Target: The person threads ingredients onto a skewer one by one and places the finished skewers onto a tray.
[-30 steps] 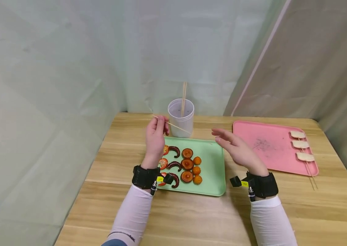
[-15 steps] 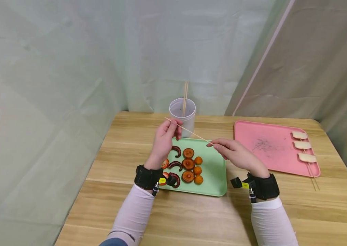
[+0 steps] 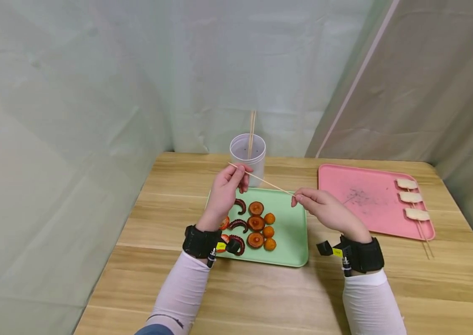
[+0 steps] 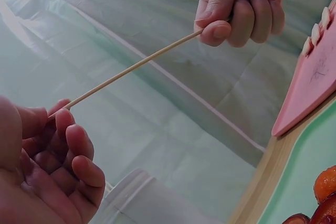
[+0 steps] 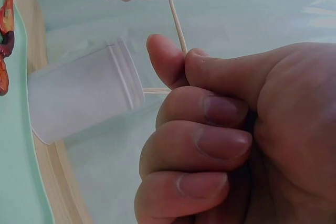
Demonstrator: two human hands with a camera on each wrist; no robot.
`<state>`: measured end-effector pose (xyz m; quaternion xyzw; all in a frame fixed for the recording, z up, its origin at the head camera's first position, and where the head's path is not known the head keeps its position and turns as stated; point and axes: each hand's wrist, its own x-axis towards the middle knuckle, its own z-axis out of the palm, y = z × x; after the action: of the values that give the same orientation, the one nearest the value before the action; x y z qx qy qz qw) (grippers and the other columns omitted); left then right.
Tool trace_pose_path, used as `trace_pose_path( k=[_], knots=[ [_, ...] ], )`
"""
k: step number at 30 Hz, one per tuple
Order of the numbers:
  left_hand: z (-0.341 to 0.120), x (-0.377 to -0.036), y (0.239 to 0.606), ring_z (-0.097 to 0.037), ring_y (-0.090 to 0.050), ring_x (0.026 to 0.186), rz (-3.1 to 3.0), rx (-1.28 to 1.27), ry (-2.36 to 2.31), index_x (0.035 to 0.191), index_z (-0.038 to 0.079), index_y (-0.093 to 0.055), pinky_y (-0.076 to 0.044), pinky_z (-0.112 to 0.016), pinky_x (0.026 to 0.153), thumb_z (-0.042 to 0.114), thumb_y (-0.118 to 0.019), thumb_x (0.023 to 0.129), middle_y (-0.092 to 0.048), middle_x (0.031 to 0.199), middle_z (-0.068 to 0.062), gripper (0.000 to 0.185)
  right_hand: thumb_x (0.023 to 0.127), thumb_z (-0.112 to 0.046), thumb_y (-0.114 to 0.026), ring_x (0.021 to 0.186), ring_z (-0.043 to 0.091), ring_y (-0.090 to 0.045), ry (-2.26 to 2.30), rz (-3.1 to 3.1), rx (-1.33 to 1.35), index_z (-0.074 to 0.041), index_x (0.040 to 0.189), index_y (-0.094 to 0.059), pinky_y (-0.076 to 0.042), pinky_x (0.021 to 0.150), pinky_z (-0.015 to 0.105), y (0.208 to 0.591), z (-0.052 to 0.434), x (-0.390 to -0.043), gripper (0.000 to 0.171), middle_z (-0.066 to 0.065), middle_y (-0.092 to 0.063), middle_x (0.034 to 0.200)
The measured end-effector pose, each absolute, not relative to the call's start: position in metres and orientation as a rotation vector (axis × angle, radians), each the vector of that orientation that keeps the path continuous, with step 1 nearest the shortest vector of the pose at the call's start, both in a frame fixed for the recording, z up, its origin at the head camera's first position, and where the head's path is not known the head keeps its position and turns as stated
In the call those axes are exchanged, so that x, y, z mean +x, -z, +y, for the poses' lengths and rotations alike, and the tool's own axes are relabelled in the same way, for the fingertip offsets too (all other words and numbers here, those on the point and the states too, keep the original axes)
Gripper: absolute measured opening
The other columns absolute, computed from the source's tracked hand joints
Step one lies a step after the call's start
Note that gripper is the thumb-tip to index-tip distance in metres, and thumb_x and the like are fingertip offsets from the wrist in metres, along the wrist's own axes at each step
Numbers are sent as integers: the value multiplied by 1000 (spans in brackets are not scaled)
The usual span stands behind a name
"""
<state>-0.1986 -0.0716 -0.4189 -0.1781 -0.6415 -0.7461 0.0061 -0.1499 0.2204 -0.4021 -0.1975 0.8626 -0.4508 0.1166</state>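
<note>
A thin wooden skewer [image 3: 267, 182] is held between both hands above the green tray [image 3: 291, 253]. My left hand [image 3: 225, 190] pinches it near one end between thumb and forefinger, in front of the white cup. My right hand [image 3: 324, 209] pinches the other end, its remaining fingers curled in, as the right wrist view shows. Nothing is threaded on the visible skewer [image 4: 131, 69]. Below, the tray bears several orange balls [image 3: 269, 231], brown mushroom caps [image 3: 255, 223], dark curled tentacles [image 3: 239, 226] and red slices [image 3: 225, 223] partly hidden by my left wrist.
A white cup [image 3: 257, 163] with several upright skewers [image 3: 252, 130] stands behind the green tray. To the right, a pink tray [image 3: 345, 181] carries pale pieces [image 3: 410, 197] on skewers that stick out over its front edge. A pale curtain [image 3: 219, 70] hangs behind the wooden table [image 3: 148, 209].
My left hand has moved right with the skewer. My right hand, open and apart at first, has come to the skewer's free end and now pinches it. The trays have not moved.
</note>
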Motion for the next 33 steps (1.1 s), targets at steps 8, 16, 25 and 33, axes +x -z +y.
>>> trace_pose_path(
  k=[8, 16, 25, 33],
  knots=[
    [-72, -199, 418, -19, -54, 73, -2161, -590, 2296, 122, -4, -66, -47, -26, 65, 13, -56, 112, -58, 85, -6, 22, 117, -22, -46, 61, 15, -45, 1346, 2534, -501, -9, 111, -69, -41, 60, 29, 397, 227, -148, 27, -1, -44, 75],
    [-71, -194, 419, -24, -60, 81, -2684, -932, 1753, 125, 7, -70, -48, -32, 72, 19, -69, 107, -66, 90, -7, 22, 118, -25, -42, 60, 17, -40, 1435, 2573, -467, -7, 112, -65, -38, 59, 32, 390, 234, -145, 29, 3, -40, 76],
    [-59, -194, 429, -11, -56, 72, -2905, -1322, 1315, 121, 8, -72, -48, -27, 69, 19, -81, 99, -60, 79, 3, 26, 118, -26, -42, 60, 18, -37, 1475, 2663, -475, -7, 110, -65, -34, 57, 33, 384, 242, -140, 30, 3, -39, 71],
    [-53, -190, 436, -8, -54, 70, -2931, -1497, 1187, 120, 5, -73, -48, -25, 71, 16, -85, 94, -55, 74, 7, 30, 118, -24, -43, 65, 19, -41, 1443, 2767, -475, -10, 109, -67, -35, 61, 32, 386, 254, -135, 29, 2, -41, 75]
  ],
)
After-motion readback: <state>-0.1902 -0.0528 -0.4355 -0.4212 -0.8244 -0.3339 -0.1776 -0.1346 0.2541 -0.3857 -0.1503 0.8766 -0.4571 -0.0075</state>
